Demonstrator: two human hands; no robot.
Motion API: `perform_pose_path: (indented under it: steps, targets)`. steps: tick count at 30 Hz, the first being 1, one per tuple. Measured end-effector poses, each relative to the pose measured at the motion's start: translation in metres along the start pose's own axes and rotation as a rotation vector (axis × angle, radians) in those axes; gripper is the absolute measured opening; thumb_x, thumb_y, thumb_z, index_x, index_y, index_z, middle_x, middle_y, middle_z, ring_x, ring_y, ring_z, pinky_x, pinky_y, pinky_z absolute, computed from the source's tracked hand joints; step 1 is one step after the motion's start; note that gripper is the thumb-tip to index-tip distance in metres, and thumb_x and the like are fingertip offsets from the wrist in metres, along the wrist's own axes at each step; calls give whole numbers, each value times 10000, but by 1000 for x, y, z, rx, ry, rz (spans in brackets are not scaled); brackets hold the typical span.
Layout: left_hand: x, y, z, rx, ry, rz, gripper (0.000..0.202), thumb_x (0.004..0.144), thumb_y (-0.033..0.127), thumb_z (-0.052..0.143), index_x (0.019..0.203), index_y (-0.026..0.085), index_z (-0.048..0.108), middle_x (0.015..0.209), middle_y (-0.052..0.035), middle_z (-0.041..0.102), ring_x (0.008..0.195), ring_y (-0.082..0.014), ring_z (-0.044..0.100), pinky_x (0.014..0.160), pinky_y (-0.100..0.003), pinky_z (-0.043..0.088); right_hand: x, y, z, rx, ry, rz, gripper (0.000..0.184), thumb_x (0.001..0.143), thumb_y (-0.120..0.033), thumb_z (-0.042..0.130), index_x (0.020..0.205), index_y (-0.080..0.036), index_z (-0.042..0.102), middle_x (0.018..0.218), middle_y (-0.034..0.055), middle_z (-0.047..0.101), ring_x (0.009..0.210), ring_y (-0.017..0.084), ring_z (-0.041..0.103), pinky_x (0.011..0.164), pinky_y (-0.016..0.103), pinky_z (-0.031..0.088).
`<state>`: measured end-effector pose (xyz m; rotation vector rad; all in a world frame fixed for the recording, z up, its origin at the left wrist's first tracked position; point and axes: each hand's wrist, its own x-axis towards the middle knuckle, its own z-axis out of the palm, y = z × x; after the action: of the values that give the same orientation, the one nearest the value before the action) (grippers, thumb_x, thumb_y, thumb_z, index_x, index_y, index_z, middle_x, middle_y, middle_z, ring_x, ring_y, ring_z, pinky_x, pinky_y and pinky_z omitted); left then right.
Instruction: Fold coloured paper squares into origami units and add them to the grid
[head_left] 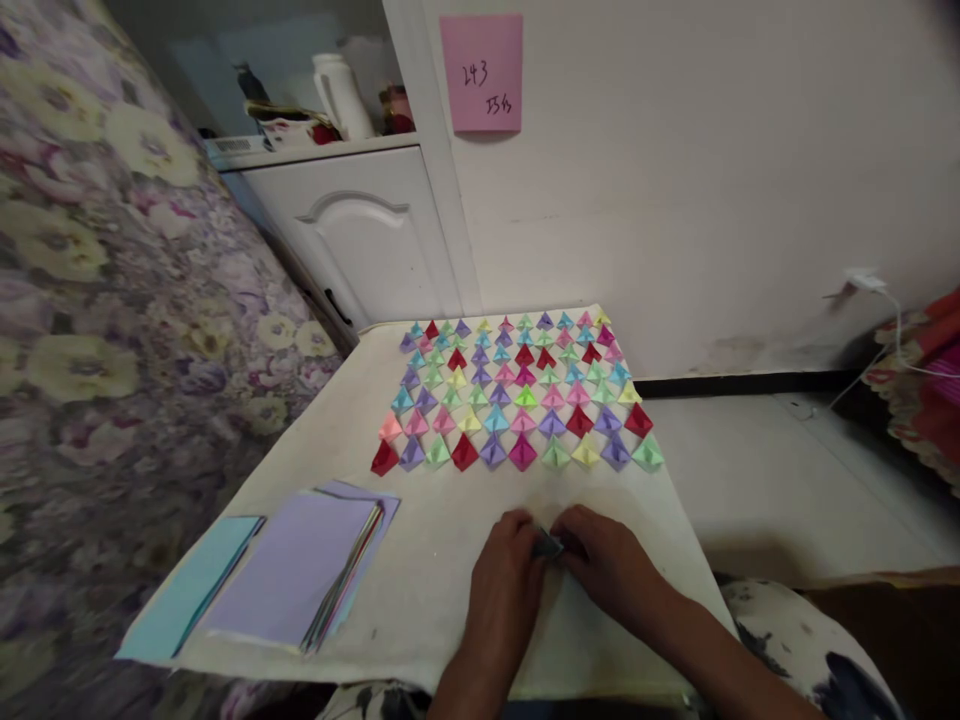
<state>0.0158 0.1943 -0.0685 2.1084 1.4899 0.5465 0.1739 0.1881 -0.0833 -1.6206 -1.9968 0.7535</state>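
Forearms (712,640) led to the left hand (506,575) and right hand (607,560), both pinching a dark paper (548,545) over the table's (442,570) near end, where too hard a tug risked tearing it and a forward slip scattering the folded pieces (523,452).

floral curtain (150,350) at left | white jug (345,98) on shelf (375,146) | pink note (484,100) on wall (675,200)

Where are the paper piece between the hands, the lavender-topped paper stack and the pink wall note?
Paper piece (548,545): head view, on its exposed part.
Lavender-topped paper stack (294,567): head view, middle of the top sheet.
Pink wall note (482,88): head view, near its middle.
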Motion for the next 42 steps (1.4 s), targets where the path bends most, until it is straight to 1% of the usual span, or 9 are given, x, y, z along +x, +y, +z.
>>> perform_pose_path:
  steps: [4,9,13,17,25,29,31,35,42]
  targets:
    - [0,-8,-18,-146,29,-5,164,825,206,451,915,206,588,932,-45,592,881,-178,552,781,-296,430,-2,4,-2,75,10,-25,299,690,-73,479,932,-220,573,811,-7,595,745,143,548,669,227,372]
    - [-1,-15,-24,-113,48,-56,221,835,177,392,894,190,605,879,-51,612,841,-185,571,758,-304,433,-3,3,-4,133,25,-54,401,662,-42,485,1007,-229,570,862,1,594,766,144,559,689,238,397]
    - [-4,-17,-20,-90,46,-39,251,803,134,401,942,187,603,933,-60,620,880,-186,574,782,-298,434,-4,-3,-8,177,4,-74,316,716,-81,512,977,-244,588,849,-12,574,695,117,555,652,221,403]
    - [-5,-15,-21,-81,38,-55,265,773,115,411,933,195,606,923,-54,632,870,-185,584,765,-284,441,-3,-6,-8,148,3,-83,197,756,-111,523,872,-242,615,819,-17,561,717,119,552,643,212,391]
    - [-6,-13,-18,-66,5,-57,252,773,115,413,881,209,620,862,-37,626,834,-179,576,746,-275,424,1,-4,1,115,8,-101,153,770,-120,524,831,-226,617,806,-16,545,703,121,543,634,216,392]
    - [-7,-14,-17,-64,5,-65,253,776,116,419,902,207,619,879,-40,629,844,-183,576,749,-278,424,0,-9,2,122,61,-81,149,729,-168,597,862,-235,609,884,-10,521,714,119,537,632,222,408]
    - [-7,-14,-18,-65,10,-62,255,783,119,416,913,205,618,884,-41,630,845,-183,577,751,-280,426,0,-13,2,93,99,-75,156,717,-197,624,866,-241,610,913,-1,509,772,138,536,651,234,416]
    - [-8,-13,-18,-67,26,-49,253,805,136,400,922,201,615,889,-48,634,847,-185,581,755,-286,435,1,-24,4,-15,148,-120,147,735,-155,606,851,-243,620,921,19,502,869,170,505,698,261,418]
    - [-12,-13,-18,-13,18,8,297,832,146,366,1006,197,602,946,-66,634,885,-186,583,790,-296,448,2,-31,12,-186,149,-163,98,786,-114,557,761,-197,603,854,31,516,834,177,467,686,279,385]
